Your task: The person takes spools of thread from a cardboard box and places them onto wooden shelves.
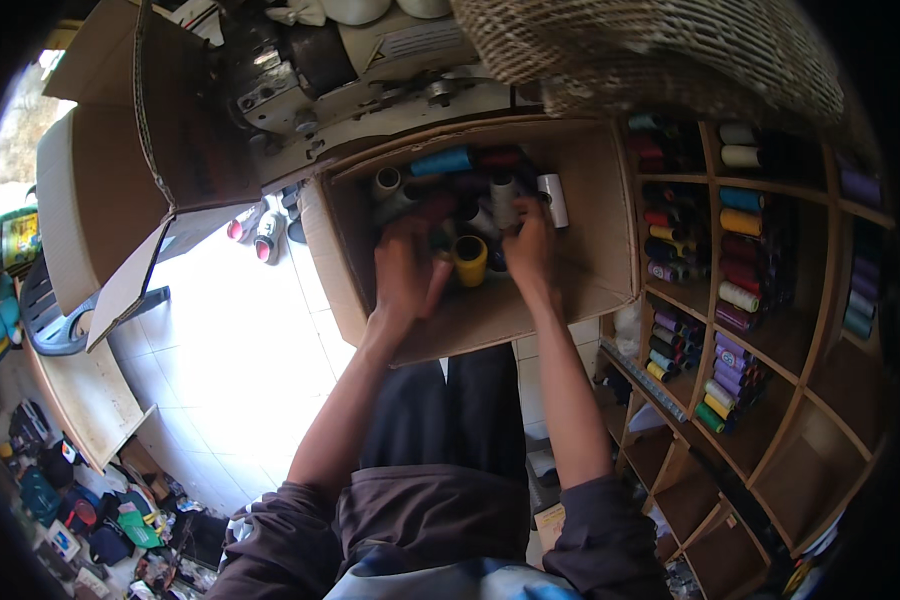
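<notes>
Below, both hands sit inside an open cardboard box (590,240), plain brown corrugated board with bent flaps, resting across the person's lap. Left hand (407,265): fingers curled down among the thread spools (490,195), grip on something dark, exact item cannot be told. Right hand (530,245): fingers closed round a spool at the heap's right side; which one is hidden by the knuckles. Between the two hands stands a yellow spool (470,258), upright, open core facing up, just beside both.

Spools are cylinders, matte thread on stiff cores. Readable in the box: one blue, one yellow, one red, about three grey or white; the rest too dark to count.

Right of the box, a wooden cubby shelf (815,300) with square compartments; upper ones packed with spools lying on their sides, at least four lower ones bare. A second, larger cardboard box (100,190) stands open at left, above pale floor tiles (240,340). A woven basket (650,50) overhangs the top edge.

Box walls close in on both wrists; free room lies toward the near wall.
</notes>
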Demonstrator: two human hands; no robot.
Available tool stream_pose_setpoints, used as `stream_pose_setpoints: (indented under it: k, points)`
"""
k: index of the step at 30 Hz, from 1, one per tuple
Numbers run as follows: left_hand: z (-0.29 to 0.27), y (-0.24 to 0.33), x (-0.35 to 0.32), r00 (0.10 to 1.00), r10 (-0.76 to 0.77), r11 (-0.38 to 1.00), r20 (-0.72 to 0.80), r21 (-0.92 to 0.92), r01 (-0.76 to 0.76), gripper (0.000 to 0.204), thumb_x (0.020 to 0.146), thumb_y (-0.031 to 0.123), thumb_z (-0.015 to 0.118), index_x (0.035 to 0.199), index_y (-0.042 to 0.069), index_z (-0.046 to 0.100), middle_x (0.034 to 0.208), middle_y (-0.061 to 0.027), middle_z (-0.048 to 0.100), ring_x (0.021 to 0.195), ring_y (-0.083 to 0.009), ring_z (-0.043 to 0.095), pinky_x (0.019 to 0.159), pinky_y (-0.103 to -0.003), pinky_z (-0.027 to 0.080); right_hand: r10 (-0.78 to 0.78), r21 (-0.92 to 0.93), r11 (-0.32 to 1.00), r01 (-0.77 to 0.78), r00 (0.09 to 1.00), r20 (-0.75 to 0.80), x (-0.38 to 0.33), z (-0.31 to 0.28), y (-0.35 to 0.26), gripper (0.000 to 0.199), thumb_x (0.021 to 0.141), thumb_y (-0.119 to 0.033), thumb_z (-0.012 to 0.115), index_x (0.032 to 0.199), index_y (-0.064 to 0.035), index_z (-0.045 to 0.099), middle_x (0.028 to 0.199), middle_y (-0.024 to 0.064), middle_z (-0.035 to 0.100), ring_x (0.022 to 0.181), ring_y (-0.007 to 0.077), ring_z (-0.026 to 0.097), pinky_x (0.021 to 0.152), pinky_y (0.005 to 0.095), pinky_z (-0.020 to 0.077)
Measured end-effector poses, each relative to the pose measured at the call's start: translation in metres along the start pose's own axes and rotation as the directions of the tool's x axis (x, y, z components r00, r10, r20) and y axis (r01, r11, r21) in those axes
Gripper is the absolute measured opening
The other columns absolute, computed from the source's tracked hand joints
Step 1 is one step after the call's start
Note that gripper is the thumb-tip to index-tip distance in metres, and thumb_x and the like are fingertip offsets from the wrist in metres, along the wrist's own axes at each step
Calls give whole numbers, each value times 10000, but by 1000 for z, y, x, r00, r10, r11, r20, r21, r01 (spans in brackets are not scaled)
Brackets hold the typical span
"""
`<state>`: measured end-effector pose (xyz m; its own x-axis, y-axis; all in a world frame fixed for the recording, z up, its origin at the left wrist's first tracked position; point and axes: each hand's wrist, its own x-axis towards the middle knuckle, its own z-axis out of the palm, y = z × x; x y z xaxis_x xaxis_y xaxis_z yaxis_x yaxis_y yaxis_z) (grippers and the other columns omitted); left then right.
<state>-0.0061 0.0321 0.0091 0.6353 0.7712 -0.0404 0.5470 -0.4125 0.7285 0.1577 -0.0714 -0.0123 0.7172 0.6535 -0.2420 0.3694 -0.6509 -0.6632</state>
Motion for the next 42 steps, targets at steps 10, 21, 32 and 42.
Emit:
stream_pose_setpoints:
  k: [10,21,32,42]
  points:
    - [85,-18,89,952,208,972,223,58,-226,232,844,80,487,996,5,645,982,-210,665,940,-354,662,800,-450,528,-14,-588,807,62,996,85,70,36,88,379,874,-9,513,1252,-19,510,1052,172,638,976,330,646,863,468,524]
    - [147,-27,90,911,227,668,343,626,-402,227,797,158,601,1013,94,632,917,-82,658,851,-221,652,738,-369,516,-358,-694,705,144,918,-173,79,43,100,367,836,-21,518,1200,-30,558,1150,149,620,1078,316,607,981,430,471]
    - [129,-27,98,915,112,782,387,534,-321,317,804,169,614,1109,85,597,930,-153,684,878,-286,690,758,-448,548,-20,-759,603,244,956,291,125,35,74,289,786,-109,607,1070,-61,630,1181,168,627,1090,322,612,979,471,440]
    - [68,-20,91,872,140,970,470,110,-215,320,748,234,688,1031,86,694,968,-162,684,931,-338,677,817,-436,546,-225,-720,675,161,974,6,128,40,87,230,843,-111,551,1042,-91,665,1020,129,694,967,291,677,902,427,498]
